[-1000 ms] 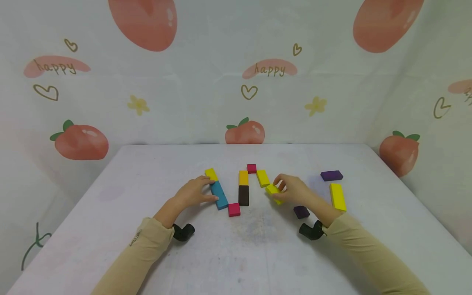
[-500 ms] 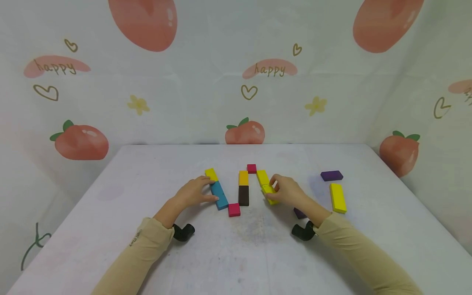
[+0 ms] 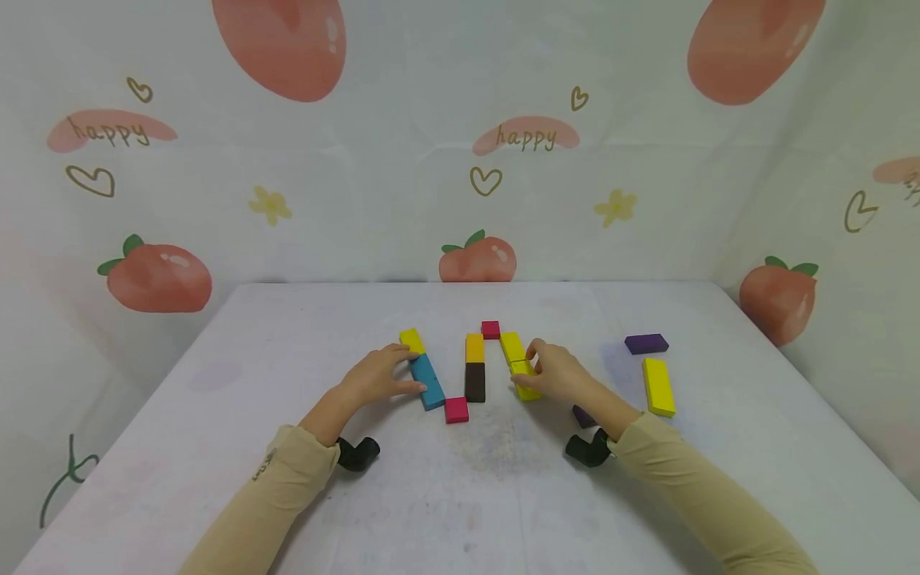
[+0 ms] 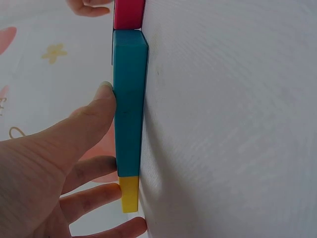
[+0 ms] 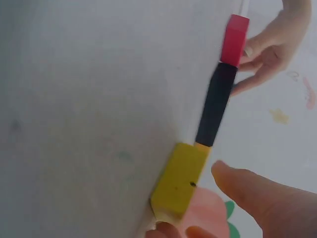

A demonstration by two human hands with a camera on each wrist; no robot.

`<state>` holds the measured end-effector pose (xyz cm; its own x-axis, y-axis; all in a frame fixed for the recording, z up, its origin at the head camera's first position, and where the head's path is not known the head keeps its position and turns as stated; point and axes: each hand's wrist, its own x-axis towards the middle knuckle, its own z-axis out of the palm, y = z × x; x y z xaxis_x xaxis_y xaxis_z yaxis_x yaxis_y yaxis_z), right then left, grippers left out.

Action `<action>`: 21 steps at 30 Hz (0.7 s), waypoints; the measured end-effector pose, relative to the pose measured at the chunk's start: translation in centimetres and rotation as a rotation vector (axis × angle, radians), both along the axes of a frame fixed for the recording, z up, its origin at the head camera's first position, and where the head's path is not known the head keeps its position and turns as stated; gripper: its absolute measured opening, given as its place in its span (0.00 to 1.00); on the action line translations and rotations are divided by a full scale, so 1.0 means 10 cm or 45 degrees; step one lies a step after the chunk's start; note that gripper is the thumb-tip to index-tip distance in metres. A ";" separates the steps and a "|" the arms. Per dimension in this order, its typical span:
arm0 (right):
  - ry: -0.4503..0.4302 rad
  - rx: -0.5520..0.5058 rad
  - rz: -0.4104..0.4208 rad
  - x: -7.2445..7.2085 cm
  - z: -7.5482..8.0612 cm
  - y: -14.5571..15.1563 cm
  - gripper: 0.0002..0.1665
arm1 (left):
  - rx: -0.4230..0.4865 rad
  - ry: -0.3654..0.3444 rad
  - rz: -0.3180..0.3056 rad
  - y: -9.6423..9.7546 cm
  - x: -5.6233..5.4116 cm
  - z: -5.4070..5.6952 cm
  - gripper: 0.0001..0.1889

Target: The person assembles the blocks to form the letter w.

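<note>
Right hand (image 3: 557, 375) leftward, fingers pinching yellow block (image 3: 526, 378); left fingers (image 4: 94, 114) straight against blue block (image 4: 129, 104).

- Our head view looks forward and down over the whole table (image 3: 216, 383) from some distance.
- Our left wrist view sits close beside the blue block (image 4: 130, 99), table at frame right.
- Our right wrist view sits close, sharing the dark block (image 5: 215, 111) with the head view.

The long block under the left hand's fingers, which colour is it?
Teal blue. The block shows best in the left wrist view, with the left hand touching its side.
</note>
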<state>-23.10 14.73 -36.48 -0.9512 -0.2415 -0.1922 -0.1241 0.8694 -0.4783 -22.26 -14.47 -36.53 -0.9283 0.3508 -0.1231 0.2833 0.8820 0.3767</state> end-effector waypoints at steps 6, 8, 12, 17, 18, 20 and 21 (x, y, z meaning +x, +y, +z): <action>-0.080 -0.001 0.032 -0.03 0.07 0.13 0.33 | 0.003 0.000 0.004 0.00 0.00 0.00 0.34; -0.099 -0.030 0.089 -0.04 0.08 0.19 0.34 | 0.005 0.002 0.003 0.00 0.01 0.01 0.34; -0.134 -0.096 0.175 -0.05 0.06 0.27 0.36 | 0.003 -0.001 0.004 0.00 0.01 0.01 0.34; -0.155 -0.116 0.193 -0.06 0.03 0.29 0.35 | -0.003 -0.004 0.005 0.00 0.01 0.00 0.34; -0.154 -0.116 0.190 -0.07 0.03 0.29 0.35 | -0.004 -0.003 0.004 0.00 0.01 0.00 0.34; -0.153 -0.112 0.187 -0.07 0.03 0.28 0.35 | -0.007 0.003 0.002 0.00 0.01 -0.01 0.34; -0.152 -0.108 0.188 -0.07 0.03 0.28 0.35 | -0.002 0.001 0.005 0.00 0.00 0.00 0.34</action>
<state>-23.81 17.53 -36.21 -0.8760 -0.3966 -0.2747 -0.1851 0.8021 -0.5678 -22.21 -14.48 -36.58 -0.9297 0.3471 -0.1232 0.2803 0.8837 0.3749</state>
